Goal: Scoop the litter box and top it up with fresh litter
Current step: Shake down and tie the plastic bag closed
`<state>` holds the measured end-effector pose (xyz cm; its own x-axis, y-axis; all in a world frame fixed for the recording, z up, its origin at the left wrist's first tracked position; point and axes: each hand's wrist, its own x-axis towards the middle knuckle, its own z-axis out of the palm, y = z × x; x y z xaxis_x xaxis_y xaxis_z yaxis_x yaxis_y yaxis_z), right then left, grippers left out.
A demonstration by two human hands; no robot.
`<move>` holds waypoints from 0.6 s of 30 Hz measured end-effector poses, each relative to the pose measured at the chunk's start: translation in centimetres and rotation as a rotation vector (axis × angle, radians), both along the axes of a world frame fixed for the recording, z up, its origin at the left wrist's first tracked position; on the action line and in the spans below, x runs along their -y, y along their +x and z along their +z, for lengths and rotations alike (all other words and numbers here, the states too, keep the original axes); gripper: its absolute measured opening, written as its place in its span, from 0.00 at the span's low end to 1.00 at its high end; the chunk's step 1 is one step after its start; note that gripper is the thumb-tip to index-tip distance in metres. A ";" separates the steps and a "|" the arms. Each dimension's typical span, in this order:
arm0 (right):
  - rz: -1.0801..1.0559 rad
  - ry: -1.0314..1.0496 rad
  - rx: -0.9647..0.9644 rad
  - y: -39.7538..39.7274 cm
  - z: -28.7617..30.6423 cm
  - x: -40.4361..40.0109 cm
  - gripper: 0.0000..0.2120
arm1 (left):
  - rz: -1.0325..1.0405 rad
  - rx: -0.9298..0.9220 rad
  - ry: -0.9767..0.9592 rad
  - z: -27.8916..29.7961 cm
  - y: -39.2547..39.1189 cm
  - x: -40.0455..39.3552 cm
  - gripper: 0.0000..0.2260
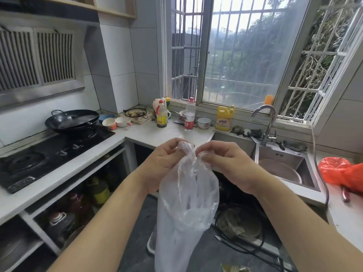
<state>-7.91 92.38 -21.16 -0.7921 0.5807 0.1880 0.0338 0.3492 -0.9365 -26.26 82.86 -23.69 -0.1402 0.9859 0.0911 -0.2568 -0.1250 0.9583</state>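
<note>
Both bare forearms reach in from the bottom corners and meet mid-frame, w/ a thin translucent white plastic bag (186, 203) hanging between them over the dark floor. Left hand (163, 160) has its fingers curled round the gathered bag neck from the left; right hand (225, 161) pinches the same bunched top from the right, fingertips nearly meeting the left's. Bag top is twisted tight at the knuckles; the body below hangs loose and crinkled and runs out of frame at the bottom. Can't tell what's inside.

Room to move: a narrow floor strip, boxed in by an L-shaped white countertop (64, 173) on the left and ahead, and the counter edge w/ the steel sink (284, 169) on the right. A white tray corner (152, 244) shows low on the floor just behind the bag, mostly hidden. Black cables (245, 250) lie on the floor to the right of the bag.

On the counter: black gas hob (49, 158) w/ a lidded black wok (72, 119), brown sauce bottle (161, 116), clear water bottle w/ red label (189, 116), yellow detergent jug (224, 118). Red plastic bag (341, 173) sits at the far right.
</note>
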 end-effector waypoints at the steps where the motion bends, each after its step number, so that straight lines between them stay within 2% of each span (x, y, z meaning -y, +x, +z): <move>1: -0.007 0.022 -0.005 -0.2 0.0 0.2 0.08 | -0.007 -0.014 0.003 -0.1 0.1 0.0 0.11; 4: -0.028 0.049 -0.046 -0.5 0.2 0.6 0.09 | -0.044 -0.023 -0.013 -0.1 0.2 0.1 0.10; 7: -0.039 0.092 -0.038 -0.7 0.5 0.9 0.17 | -0.100 -0.017 -0.037 -0.1 0.0 0.3 0.11; 11: 0.035 0.214 0.090 -0.7 1.0 1.3 0.23 | -0.218 0.036 -0.065 -0.3 -0.5 0.4 0.22; 15: 0.093 0.293 0.160 -1.1 1.6 1.5 0.14 | -0.327 0.094 -0.045 -0.5 -0.7 0.9 0.25; 18: 0.046 0.325 0.151 -1.3 1.5 1.6 0.08 | -0.293 0.100 -0.069 -0.9 -0.9 1.0 0.26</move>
